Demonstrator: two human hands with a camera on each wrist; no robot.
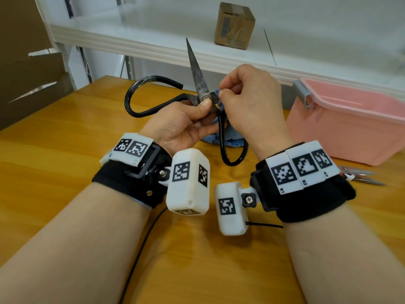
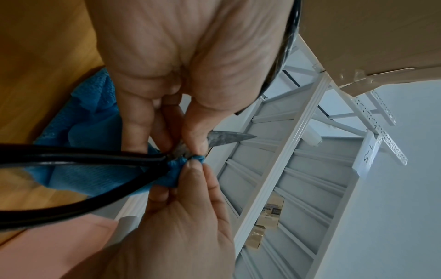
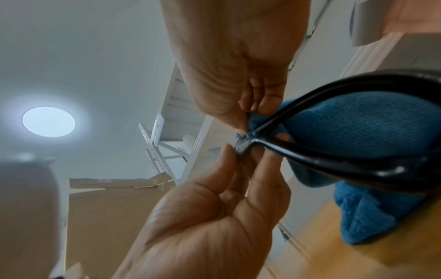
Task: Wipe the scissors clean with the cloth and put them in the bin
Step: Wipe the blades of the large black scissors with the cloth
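Above the counter [image 1: 65,150]: left hand [image 1: 182,126] pinching scissors [image 1: 198,77] at the pivot, right hand [image 1: 247,99] pinching cloth [image 1: 217,94] against them. Stiff, heavy, sharp-tipped; best held near pivot. Bin [image 1: 350,119] just right.

- The right hand [image 3: 238,47] pinches the blue cloth [image 3: 358,128] against the scissors [image 3: 243,147] at the pivot.
- The left hand [image 3: 210,217] grips the pivot from below.
- Black handle loops [image 3: 358,166], somewhat blurred, cross the cloth.
- Beneath lies the wooden counter [image 3: 358,260].
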